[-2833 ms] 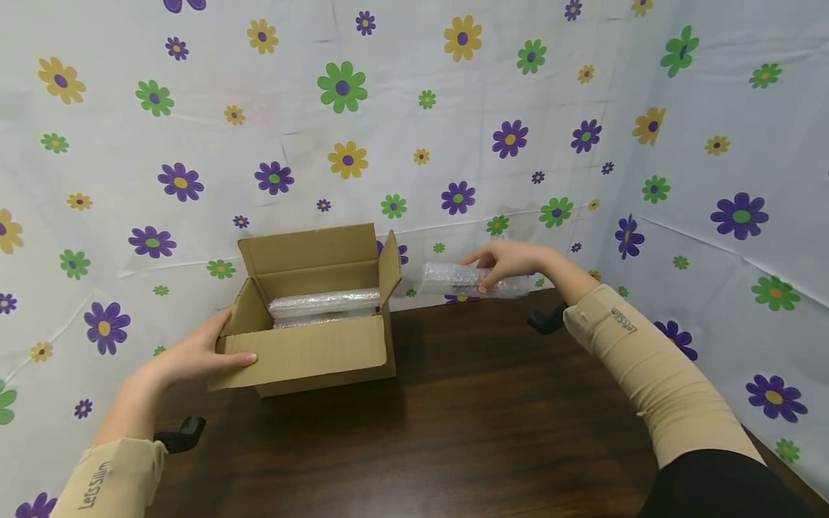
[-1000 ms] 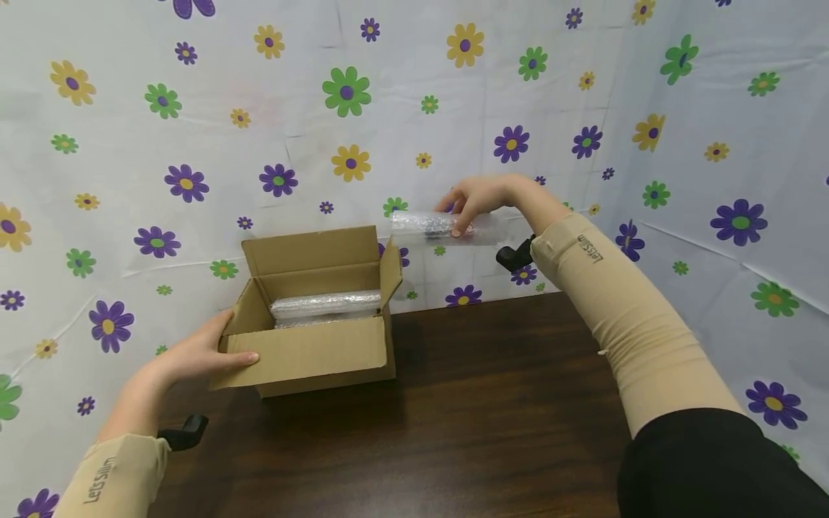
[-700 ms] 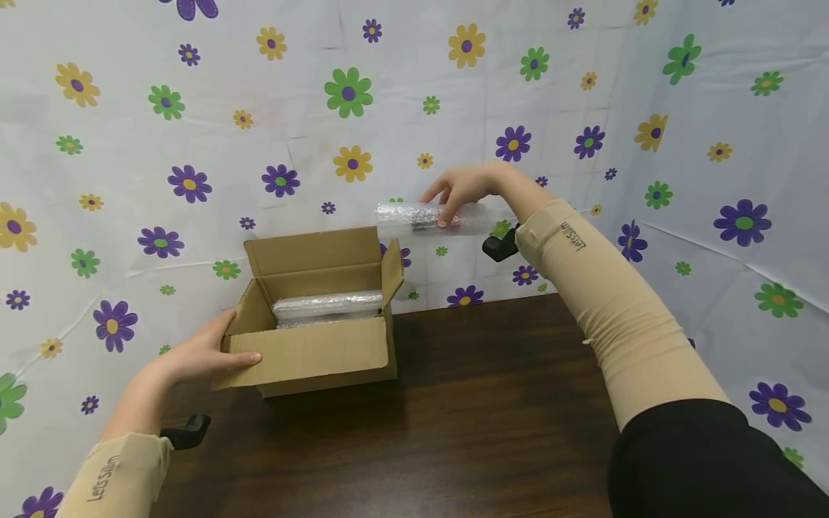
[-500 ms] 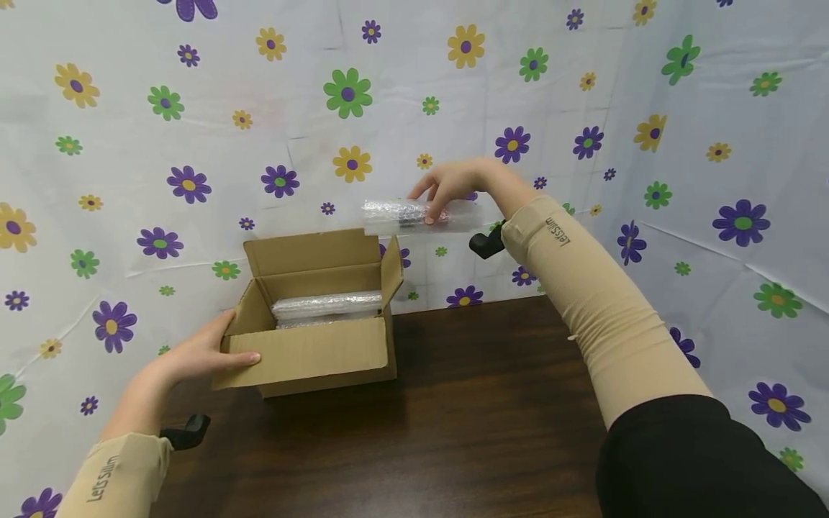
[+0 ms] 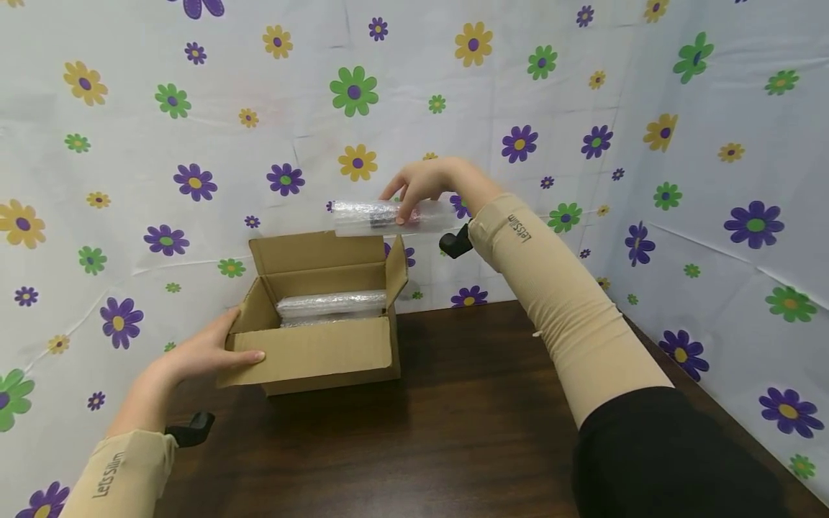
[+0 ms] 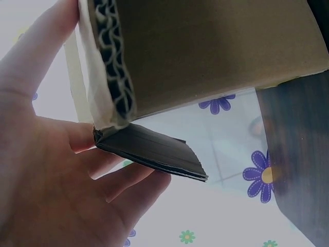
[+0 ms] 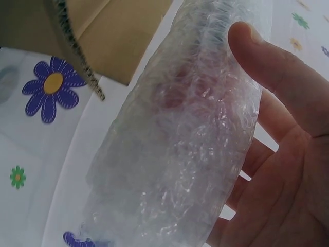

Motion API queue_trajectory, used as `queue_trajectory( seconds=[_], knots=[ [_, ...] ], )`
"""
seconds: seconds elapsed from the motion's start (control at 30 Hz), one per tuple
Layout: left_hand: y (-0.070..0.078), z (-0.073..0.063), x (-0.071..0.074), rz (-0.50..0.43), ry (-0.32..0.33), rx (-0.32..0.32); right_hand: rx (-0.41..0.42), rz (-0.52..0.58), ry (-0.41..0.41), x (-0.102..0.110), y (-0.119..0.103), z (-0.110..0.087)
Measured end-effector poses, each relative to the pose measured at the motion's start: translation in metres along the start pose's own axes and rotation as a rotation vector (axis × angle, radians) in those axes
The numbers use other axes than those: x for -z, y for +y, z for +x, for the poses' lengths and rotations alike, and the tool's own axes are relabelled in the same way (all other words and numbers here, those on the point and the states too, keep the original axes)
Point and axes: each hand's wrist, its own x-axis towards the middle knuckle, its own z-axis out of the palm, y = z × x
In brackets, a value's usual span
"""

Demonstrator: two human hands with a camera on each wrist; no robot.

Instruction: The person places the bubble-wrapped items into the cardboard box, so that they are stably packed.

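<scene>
An upright cardboard box [image 5: 311,352] stands with its flaps spread, left of the middle in the head view. My left hand [image 5: 201,351] grips its front left corner, thumb on the front flap and fingers around the folded side flap [image 6: 154,149]. My right hand [image 5: 424,185] holds a bubble-wrapped roll [image 5: 363,218] in the air, thumb on the near side and fingers behind. Reddish and dark patches show through the wrap [image 7: 169,134]; what lies inside is blurred. The roll overlaps the top of the box's back flap in the head view. Another bubble-wrapped bundle [image 5: 330,303] lies inside the box.
The box rests on a dark brown wooden table [image 5: 453,417]. Close behind hangs a white flowered sheet [image 5: 291,108], and a second side of it runs along the right. The box's right flap [image 5: 396,266] sticks up below the roll.
My right hand has lifted the bubble-wrapped roll from low beside the box and carried it left, over the back flap. My left hand has kept its grip on the box corner.
</scene>
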Motion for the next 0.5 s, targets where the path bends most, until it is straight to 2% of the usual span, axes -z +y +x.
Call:
queue_trajectory(
  seconds=[0.3,0.5],
  knots=[
    [-0.001,0.0,0.0,-0.017,0.003,0.004,0.042,-0.005,-0.017,-0.01,-0.021,0.022],
    [-0.001,0.0,0.001,-0.022,0.004,0.009,0.087,-0.048,-0.029,-0.022,-0.036,0.042]
  ],
)
